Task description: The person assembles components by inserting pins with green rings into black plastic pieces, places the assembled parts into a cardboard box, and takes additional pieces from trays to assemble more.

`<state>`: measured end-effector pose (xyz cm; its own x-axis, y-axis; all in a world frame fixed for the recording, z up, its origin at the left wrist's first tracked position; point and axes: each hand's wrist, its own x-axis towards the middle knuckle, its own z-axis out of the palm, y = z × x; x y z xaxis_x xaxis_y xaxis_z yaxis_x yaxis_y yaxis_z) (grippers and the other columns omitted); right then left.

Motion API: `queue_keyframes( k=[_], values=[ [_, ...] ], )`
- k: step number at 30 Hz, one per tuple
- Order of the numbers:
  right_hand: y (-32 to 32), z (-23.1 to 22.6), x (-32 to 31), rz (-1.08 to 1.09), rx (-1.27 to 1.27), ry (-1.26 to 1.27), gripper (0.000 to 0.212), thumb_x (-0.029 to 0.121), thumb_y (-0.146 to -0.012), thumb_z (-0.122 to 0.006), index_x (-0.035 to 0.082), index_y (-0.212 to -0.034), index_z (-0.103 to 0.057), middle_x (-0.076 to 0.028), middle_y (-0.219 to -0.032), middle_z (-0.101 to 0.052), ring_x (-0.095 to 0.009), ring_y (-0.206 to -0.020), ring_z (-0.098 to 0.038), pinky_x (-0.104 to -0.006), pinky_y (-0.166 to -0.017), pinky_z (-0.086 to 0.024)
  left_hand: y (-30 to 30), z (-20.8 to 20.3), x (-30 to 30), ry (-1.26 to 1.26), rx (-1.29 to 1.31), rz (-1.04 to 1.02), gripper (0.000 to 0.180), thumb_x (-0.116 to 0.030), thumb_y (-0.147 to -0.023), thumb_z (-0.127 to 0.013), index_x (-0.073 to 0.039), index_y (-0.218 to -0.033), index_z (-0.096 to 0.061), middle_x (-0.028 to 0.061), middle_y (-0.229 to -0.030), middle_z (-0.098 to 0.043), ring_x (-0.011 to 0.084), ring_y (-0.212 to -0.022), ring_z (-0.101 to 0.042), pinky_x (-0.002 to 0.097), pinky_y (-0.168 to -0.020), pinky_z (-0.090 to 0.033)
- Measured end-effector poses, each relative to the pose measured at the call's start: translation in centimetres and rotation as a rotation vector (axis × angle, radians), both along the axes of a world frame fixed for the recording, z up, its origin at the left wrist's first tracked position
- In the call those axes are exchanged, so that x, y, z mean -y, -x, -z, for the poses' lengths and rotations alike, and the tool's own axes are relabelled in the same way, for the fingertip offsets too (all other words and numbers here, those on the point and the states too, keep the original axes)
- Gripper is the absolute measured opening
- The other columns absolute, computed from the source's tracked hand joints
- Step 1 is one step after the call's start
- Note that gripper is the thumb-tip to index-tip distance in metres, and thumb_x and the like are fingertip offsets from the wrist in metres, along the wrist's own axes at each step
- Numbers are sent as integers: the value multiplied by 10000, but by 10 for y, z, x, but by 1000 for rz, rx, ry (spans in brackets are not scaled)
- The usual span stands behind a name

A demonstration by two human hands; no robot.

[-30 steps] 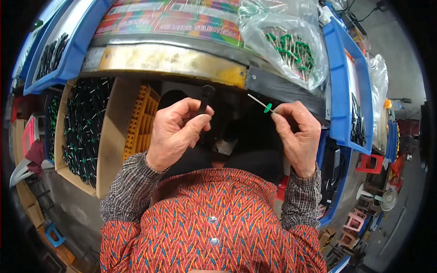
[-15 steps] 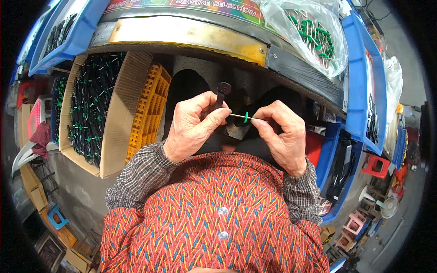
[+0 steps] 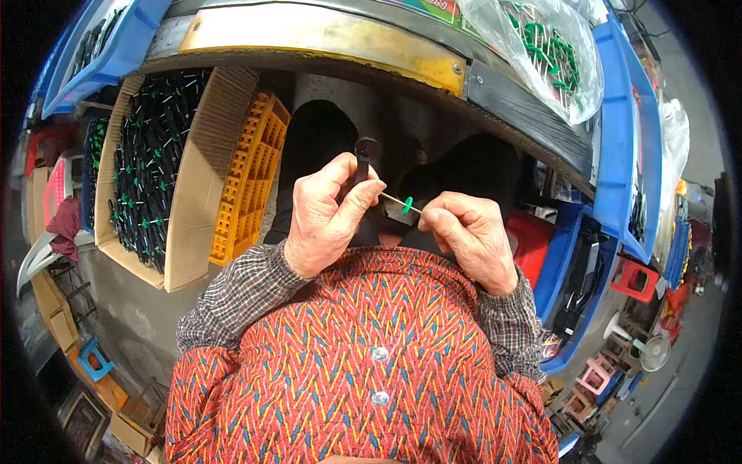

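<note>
In front of my lap, my left hand (image 3: pixel 328 216) is closed round a dark plastic piece (image 3: pixel 363 158) with a rounded upper end. My right hand (image 3: pixel 470 232) pinches one end of a thin metal pin (image 3: pixel 393 199). A small green plastic piece (image 3: pixel 407 205) sits on that pin between the two hands. The pin slopes down to the right, and its left end meets my left fingertips by the dark piece. Whether it enters the dark piece is hidden behind my fingers.
A cardboard box (image 3: pixel 189 185) of black parts with green bits stands at left, beside a yellow plastic crate (image 3: pixel 246 185). Ahead runs the worktable edge (image 3: pixel 325 39). On it lies a clear bag (image 3: pixel 553 66) of green-topped pins. Blue bins (image 3: pixel 622 131) flank the table.
Both hands have shifted slightly left with what they hold. The pin slopes more steeply, and the green piece has moved left and a little lower in view.
</note>
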<state>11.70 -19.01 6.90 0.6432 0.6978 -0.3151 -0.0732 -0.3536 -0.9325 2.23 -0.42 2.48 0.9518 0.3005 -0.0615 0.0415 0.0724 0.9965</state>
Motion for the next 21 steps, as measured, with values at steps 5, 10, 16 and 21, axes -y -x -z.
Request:
queue_keyframes(
  k=[5, 10, 16, 21],
  values=[
    [3, 8, -1, 87, 26, -20, 181, 135, -911, -630, -19, -819, -650, -2, -685, -596, -49, -630, -501, -232, -547, -401, 1, 1, 4, 106, -39, -42, 109, -99, -919, -617, -9, -865, -585, -16, -673, -585, -1, -522, -451, 185, -456, -347],
    [4, 10, -4, 116, 9, -17, 143, 108, -896, -651, -16, -827, -632, 15, -692, -588, -35, -630, -493, -212, -546, -397, 2, 5, 1, 64, -51, 28, 127, -136, -954, -579, -15, -918, -563, 10, -752, -580, 21, -515, -476, 165, -449, -378],
    [4, 13, -5, 157, -70, -97, 122, 63, -866, -674, 7, -794, -593, 21, -688, -572, -26, -614, -495, -196, -540, -407, 2, 9, 1, 66, -43, 36, 115, -122, -954, -574, -13, -918, -564, 12, -752, -578, 24, -515, -475, 169, -451, -380],
    [4, 21, -7, 163, 17, -116, 122, 54, -849, -687, 12, -789, -589, 33, -684, -555, -24, -604, -493, -197, -532, -407, 3, 12, 2, 35, -41, 28, 106, -113, -953, -572, -11, -924, -565, 12, -745, -576, 25, -512, -474, 174, -453, -383]
  ],
)
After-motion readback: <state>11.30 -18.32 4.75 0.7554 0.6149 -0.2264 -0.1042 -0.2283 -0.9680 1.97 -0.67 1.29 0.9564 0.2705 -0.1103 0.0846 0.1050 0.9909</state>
